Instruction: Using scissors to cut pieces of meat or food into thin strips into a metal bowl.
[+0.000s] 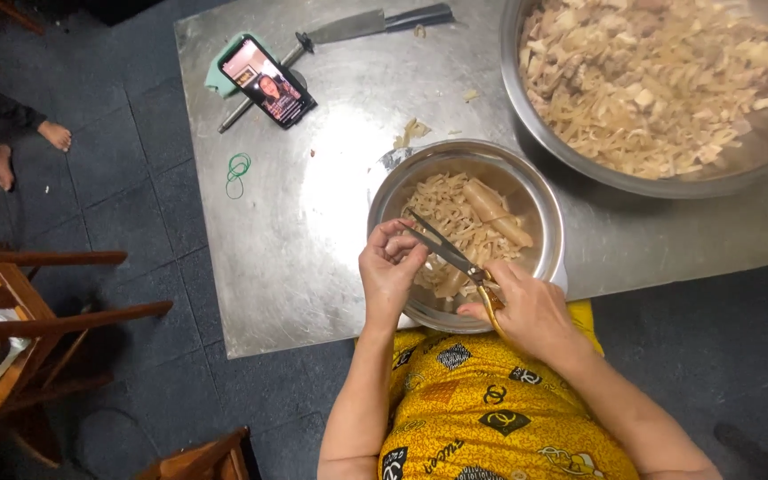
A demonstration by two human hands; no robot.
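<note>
Dark grey floor tiles surrounded the steel bench (313, 222) where we worked, with brown wooden chairs (37, 311) off its left side and another person's bare feet (24, 151) on the floor beyond the far left corner. We stood at the near edge, our yellow patterned garment (491, 409) pressed against it.

A small steel bowl (540, 200) sat at the near edge, just in front of us, holding pale cut strips (455, 218) and a couple of longer uncut pieces (495, 213). Our left hand (388, 267) was over the bowl's near left rim, its fingers pinched closed on a pale strip (we could not make out how long it was). Our right hand (531, 311) was at the bowl's near right rim, curled around the yellow handles of a pair of scissors (446, 249), whose dark blades were parted and pointed up and left across the bowl toward the left hand.

A much larger steel bowl (580, 169) heaped with the same pale pieces filled the far right corner of the bench, close beside the small one. A few scraps (411, 133) lay on the bare steel between the bowls and the far edge. Near the far left corner a phone (268, 82) with its screen lit leaned on a teal stand, a knife (375, 23) lay along the far edge, and a green rubber band (238, 169) rested close to the left edge.
</note>
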